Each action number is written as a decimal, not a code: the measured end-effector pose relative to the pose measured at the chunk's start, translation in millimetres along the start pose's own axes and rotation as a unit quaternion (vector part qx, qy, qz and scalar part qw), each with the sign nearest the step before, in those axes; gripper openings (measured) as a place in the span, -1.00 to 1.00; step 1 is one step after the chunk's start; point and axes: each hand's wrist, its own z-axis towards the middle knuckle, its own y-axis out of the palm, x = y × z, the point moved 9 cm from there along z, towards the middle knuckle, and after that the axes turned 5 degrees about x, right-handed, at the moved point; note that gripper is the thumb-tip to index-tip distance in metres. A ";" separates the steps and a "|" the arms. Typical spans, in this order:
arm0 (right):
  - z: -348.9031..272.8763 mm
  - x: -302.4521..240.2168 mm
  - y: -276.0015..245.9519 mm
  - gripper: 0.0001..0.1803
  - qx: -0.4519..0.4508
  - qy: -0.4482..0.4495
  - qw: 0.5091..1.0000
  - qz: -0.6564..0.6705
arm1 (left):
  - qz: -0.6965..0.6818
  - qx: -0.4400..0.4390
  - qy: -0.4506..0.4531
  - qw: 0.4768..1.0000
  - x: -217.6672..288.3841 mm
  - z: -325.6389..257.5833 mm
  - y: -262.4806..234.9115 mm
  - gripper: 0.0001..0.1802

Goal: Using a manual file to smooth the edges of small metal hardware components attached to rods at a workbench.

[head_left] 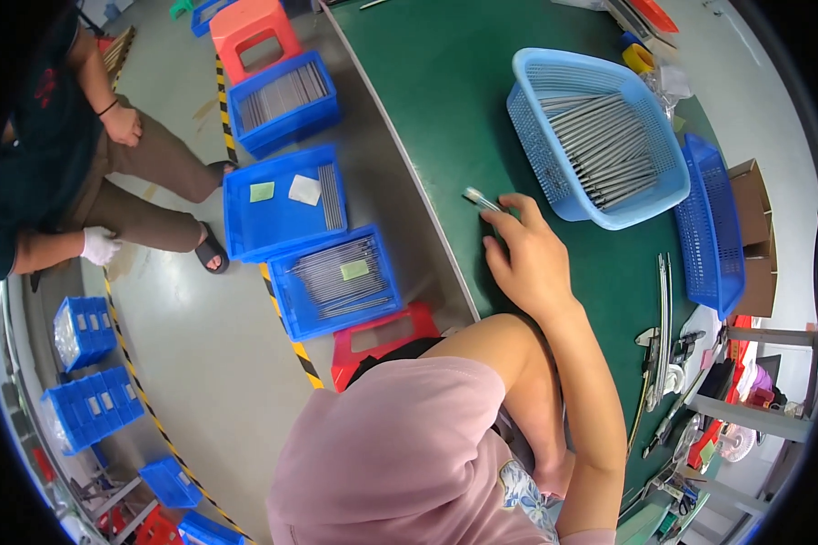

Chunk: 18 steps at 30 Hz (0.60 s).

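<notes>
Slim silvery rod [483, 201] at the fingertips of the right hand [529, 259], over a green table [436, 100]; fingers half-curled, thumb parted from forefinger, grip uncertain. Left hand's state cannot be told. Beyond, a light-blue basket [623, 217] holds many metal rods [600, 141].

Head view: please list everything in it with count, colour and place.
Table: one, green, centre to right
Mesh basket: one, light blue, on table
Rods: many, grey, in mesh basket and bins
Long basket: one, blue, right of mesh basket
Bins: three, blue, beside table; more lower left
Stools: two or more, red, near bins
Striped floor tape: several, yellow-black, left
Cardboard: count unclear, brown, far right
Tools: several, metallic, lower right
Co-worker: one, dark top, upper left
Slim object: one, whitish, in right fingers
Own top: one, pink, bottom centre
Right hand: one, bare, over table
Left arm: one, bare, lower centre; hand unclear
</notes>
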 end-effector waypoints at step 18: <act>10.4 3.5 -2.5 -0.34 0.037 0.034 0.998 -0.048 | -0.013 -0.023 -0.057 0.998 -58.2 23.7 74.8 -0.78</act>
